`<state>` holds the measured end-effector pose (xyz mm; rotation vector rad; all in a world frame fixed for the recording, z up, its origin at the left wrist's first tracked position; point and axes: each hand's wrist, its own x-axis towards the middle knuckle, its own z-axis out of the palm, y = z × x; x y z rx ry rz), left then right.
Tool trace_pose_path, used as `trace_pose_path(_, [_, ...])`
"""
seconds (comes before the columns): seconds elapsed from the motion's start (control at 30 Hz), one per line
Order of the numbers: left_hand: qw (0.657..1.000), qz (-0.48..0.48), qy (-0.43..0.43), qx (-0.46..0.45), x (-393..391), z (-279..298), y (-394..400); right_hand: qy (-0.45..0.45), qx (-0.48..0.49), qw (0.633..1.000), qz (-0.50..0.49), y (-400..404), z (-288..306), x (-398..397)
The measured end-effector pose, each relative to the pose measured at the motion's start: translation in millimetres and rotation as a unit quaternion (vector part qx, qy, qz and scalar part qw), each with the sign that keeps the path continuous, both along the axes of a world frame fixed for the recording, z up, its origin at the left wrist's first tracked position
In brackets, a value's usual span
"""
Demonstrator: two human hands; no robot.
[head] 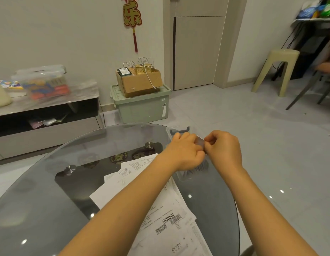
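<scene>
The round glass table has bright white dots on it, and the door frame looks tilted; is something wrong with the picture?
Head view: the dots on the round smoked-glass table are glare from reflected light; the pale door frame leans from wide-angle distortion; the small clear piece pinched between left hand and right hand is blurred.

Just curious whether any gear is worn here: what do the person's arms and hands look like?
The left hand and right hand are bare: no gloves, rings or watch show. Both forearms are bare too; no sleeve, markings or cables in view.
</scene>
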<state>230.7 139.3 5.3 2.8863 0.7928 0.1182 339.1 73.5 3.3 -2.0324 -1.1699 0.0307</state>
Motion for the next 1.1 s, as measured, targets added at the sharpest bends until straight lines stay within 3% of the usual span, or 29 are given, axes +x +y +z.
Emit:
trace_pose_path(0.4, [0.998, 0.001, -0.064, -0.004, -9, -11, 2, -0.169, -0.220, 0.960, -0.019, 8, 10, -5])
trace_pose_path(0.5, [0.999, -0.010, -0.040, -0.013, -7, -12, 5, -0.134, -0.237, 0.962, -0.005, 10, 10, -3])
trace_pose_path(0.73, [0.996, 0.010, -0.063, -0.063, -9, -10, 8, -0.022, -0.172, 0.984, 0.041, 9, 6, 5])
trace_pose_path(0.97, [0.999, -0.006, 0.012, -0.036, -7, -4, 8, 0.054, -0.090, 0.993, 0.053, -2, 9, 12])
trace_pose_path(1.1, [0.997, -0.003, 0.066, -0.024, -2, 0, 7, 0.055, -0.084, 0.994, 0.052, -1, 5, 13])
